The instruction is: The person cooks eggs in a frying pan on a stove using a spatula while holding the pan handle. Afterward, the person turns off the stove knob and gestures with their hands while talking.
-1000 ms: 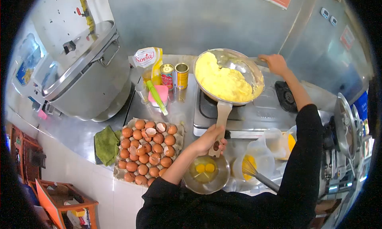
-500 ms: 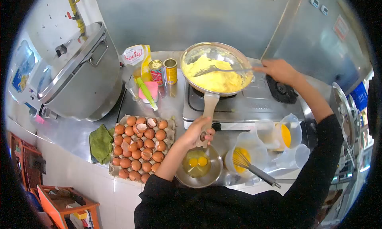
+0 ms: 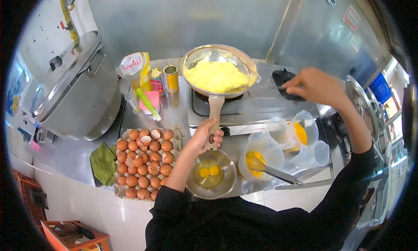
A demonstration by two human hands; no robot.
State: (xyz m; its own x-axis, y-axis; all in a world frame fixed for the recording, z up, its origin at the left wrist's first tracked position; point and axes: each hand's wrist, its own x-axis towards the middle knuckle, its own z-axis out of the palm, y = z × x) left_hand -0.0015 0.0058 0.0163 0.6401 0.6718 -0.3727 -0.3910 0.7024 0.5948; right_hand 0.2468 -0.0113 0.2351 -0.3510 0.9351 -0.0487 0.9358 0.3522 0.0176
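My left hand (image 3: 207, 135) is wrapped around the beige handle of a frying pan (image 3: 216, 111) on the gas stove. A thick, pale yellow mixture (image 3: 217, 78) is heaped in the pan. My right hand (image 3: 315, 87) is raised right of the pan, above the stove's other side, fingers pinched. Only a short grey bit of the thin metal utensil (image 3: 281, 87) shows at its fingertips; the rest cannot be made out. Below the pan handle, a metal bowl (image 3: 232, 181) holds two egg yolks in their whites. A whisk (image 3: 278, 174) leans in a plastic jug (image 3: 275, 157) with yellow egg.
A carton of eggs (image 3: 148, 164) with some broken shells lies left of the bowl, beside a green cloth (image 3: 103, 164). Two cans (image 3: 171, 80), a pouch (image 3: 136, 70) and a pink item (image 3: 150, 102) stand behind. A large pot (image 3: 74, 87) occupies the left; more jugs (image 3: 314, 156) stand right.
My right hand has drawn away from the pan and risen, and the utensil has left the yellow mixture. My left hand still grips the handle. The whole view has shifted slightly.
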